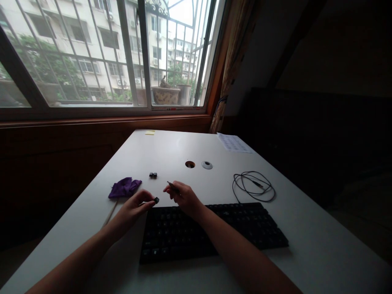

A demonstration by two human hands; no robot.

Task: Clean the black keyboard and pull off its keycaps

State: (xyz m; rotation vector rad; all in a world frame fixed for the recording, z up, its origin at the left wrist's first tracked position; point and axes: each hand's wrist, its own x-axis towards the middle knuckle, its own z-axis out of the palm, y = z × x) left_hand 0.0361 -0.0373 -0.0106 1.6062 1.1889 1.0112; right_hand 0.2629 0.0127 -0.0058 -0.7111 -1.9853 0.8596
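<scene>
Between thumb and fingers, my left hand [136,204] pinches a small black keycap [156,200], just off the upper left corner of a black keyboard [254,224]. My right hand [183,196] is closed around a thin dark tool [173,187] whose narrow tip points up and left; its exact kind is too small to tell. The right wrist and forearm cross over the keyboard and hide part of its keys. Beyond my hands, a pair of black keycaps [153,175] sits side by side on the white table [122,257].
A purple cloth [124,188] lies left, beside a pale stick [110,213] partly behind my left arm. The coiled black cable [254,185] is at right. Farther back are a cable hole [190,164], its round cover [207,165], printed paper [234,143] and yellow notes [150,132].
</scene>
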